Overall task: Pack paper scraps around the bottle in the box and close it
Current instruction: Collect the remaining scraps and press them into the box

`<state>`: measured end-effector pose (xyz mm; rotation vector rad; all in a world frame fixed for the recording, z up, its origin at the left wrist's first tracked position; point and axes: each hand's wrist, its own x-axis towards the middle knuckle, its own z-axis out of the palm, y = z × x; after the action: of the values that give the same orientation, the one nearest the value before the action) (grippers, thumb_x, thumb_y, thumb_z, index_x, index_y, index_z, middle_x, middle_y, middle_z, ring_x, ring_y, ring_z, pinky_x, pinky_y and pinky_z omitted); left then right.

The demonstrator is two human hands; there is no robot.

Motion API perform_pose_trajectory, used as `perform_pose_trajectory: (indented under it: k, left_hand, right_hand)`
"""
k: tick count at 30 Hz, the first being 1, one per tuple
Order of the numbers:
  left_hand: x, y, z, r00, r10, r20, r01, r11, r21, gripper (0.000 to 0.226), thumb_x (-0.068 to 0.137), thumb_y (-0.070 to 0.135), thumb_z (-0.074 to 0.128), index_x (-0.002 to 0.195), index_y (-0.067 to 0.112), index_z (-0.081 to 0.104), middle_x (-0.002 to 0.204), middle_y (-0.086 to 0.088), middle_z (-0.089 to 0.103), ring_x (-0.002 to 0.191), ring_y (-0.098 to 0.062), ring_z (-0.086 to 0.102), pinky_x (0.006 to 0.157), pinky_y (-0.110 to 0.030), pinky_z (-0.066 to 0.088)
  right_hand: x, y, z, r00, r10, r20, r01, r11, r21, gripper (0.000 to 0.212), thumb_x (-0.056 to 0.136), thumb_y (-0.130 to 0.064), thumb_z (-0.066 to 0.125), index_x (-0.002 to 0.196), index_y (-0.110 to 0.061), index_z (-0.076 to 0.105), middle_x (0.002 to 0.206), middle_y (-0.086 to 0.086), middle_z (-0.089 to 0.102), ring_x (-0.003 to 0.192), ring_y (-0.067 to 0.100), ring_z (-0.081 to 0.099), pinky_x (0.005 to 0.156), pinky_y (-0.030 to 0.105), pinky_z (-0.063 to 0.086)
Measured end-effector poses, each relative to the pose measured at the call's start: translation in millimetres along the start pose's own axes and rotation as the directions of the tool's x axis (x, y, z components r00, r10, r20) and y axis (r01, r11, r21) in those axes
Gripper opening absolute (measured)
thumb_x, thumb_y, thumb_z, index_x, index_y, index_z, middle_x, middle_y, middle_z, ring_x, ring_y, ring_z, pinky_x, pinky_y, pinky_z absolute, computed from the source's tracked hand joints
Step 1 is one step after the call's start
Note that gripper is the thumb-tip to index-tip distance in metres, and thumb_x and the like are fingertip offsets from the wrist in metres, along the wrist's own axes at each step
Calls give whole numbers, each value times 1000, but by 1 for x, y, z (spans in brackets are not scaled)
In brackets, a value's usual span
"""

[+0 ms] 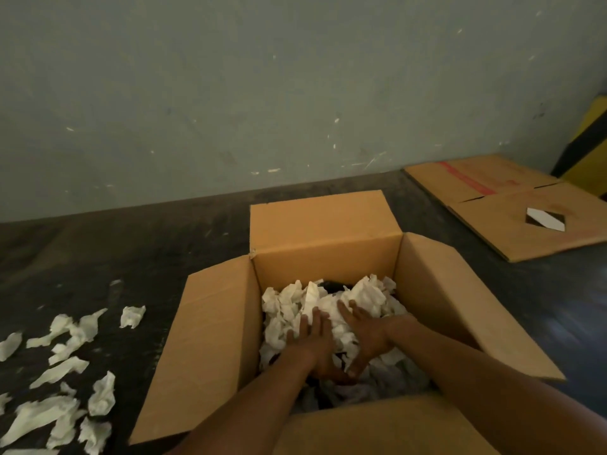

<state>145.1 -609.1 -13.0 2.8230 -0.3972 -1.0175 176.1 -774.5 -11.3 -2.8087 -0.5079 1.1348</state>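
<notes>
Pressed flat, fingers spread: left hand [313, 339], right hand [368, 333] on crumpled white paper scraps [328, 303] inside open tan corrugated cardboard box [328, 257]; flaps splayed outward.

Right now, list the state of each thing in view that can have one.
box: upright, all four flaps open.
paper in box: crumpled, heaped inside, pressed by both hands.
bottle: mostly buried; only a dark part shows near the far wall.
left hand: flat, palm down on the paper.
right hand: flat, palm down on the paper.
loose scraps: scattered on the floor left of the box.
flat cardboard: lying unfolded on the floor by the wall.
</notes>
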Motion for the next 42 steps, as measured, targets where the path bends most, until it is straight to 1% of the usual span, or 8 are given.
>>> perform_pose_trajectory:
  k: [6,10,18,23,26,29,32,42]
  left_hand:
    - [-12,-14,-36,994,61,-86,-59,998,29,127,70,73,66,152,24,-18,162,-2,-19,149,-34,-8,118,-58,6]
    - [-23,-33,-42,997,3,-81,2,998,61,129,66,77,65,150,30,-20,159,-3,-27,147,-41,-12,117,-61,10]
    - [-9,-41,-20,996,36,-82,-44,994,-104,104,73,53,74,152,21,13,155,-11,32,136,-29,37,110,-45,36]
    - [-18,-49,-34,994,52,-99,-58,997,-58,90,93,44,52,153,23,-11,164,-9,-2,149,-31,7,119,-46,19]
    - [-29,-48,-41,994,58,-92,-63,997,-53,107,83,71,52,148,35,-26,157,1,-32,146,-35,-20,118,-56,8]
    - [-23,-35,-30,992,109,-55,-112,993,-44,119,69,83,53,142,42,-32,150,5,-43,141,-34,-31,116,-62,-1]
    - [7,-27,-13,989,144,-25,-145,989,-41,110,74,83,45,144,41,-28,144,7,-44,143,-39,-27,116,-61,-2]
    - [-5,-16,-43,982,115,-149,-126,990,-65,85,89,66,45,155,30,6,164,0,7,148,-32,13,116,-47,19]
  right_hand:
    - [-33,19,-42,984,-134,-115,151,976,159,124,58,-74,73,152,-35,2,159,-7,13,145,20,17,119,43,20]
    - [-45,29,-37,982,-12,-188,24,998,63,50,77,-47,74,113,-26,48,121,2,52,103,20,54,89,40,50]
    - [-17,-8,-6,954,-233,-189,256,960,111,14,95,-24,55,97,-15,43,98,7,51,87,24,47,72,34,37]
    - [-31,1,-35,960,-161,-228,201,966,165,23,92,-40,59,102,-21,51,106,-2,56,99,21,53,82,34,45]
    - [-38,20,-44,908,-13,-418,111,971,213,68,78,-61,66,130,-27,39,123,-2,44,123,27,39,97,36,40]
    - [-34,31,-31,980,86,-177,-71,993,92,124,63,-77,66,148,-41,-16,160,3,-13,146,37,-10,117,57,10]
    - [-24,29,-8,996,91,-19,-92,994,-52,127,67,-75,65,144,-37,-29,155,3,-34,145,35,-20,118,53,-1]
    - [-52,26,-52,996,86,-14,-84,987,133,98,78,-60,68,153,-28,14,159,-2,20,144,23,23,116,36,23]
